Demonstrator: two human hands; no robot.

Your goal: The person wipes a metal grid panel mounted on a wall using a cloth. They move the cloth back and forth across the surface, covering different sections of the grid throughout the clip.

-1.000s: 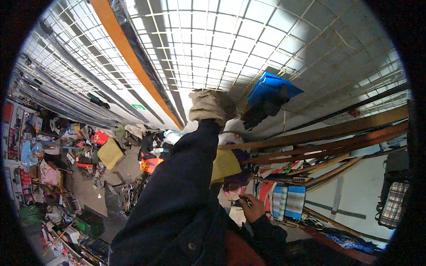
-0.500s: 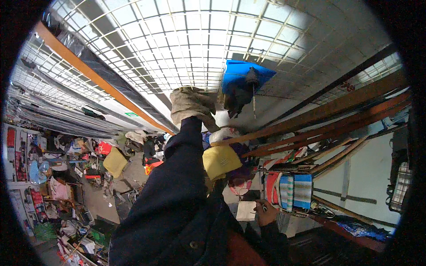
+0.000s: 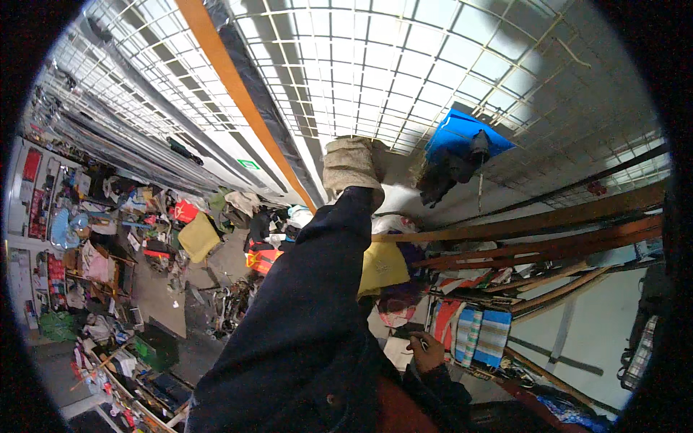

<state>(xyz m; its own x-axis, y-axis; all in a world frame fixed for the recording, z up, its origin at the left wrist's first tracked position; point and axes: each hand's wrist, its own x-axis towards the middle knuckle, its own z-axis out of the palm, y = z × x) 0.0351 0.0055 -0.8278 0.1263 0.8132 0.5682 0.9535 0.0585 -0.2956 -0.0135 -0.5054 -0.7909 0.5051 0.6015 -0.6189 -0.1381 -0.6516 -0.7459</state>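
My left arm reaches up and forward in a dark sleeve, ending at a bunched beige cloth just below the white wire mesh. The cloth covers my left hand, so its fingers are hidden. It appears held at the end of the sleeve. Lower right, my right hand is curled near a pale flat panel. A small dark thing shows at its fingertips, too small to name. To the right of the cloth, a blue sheet with dark gear hangs on the mesh.
An orange-brown strip crosses the wall at left. Long wooden poles slant in from the right. A striped blue folding chair stands below them. A yellow cushion and piled clutter cover the floor at left; a yellow piece lies beside my arm.
The view has turned, shifting the mesh, strip and blue sheet rightward in the picture. My left arm and the beige cloth also sit farther right. My right hand stays curled at lower right.
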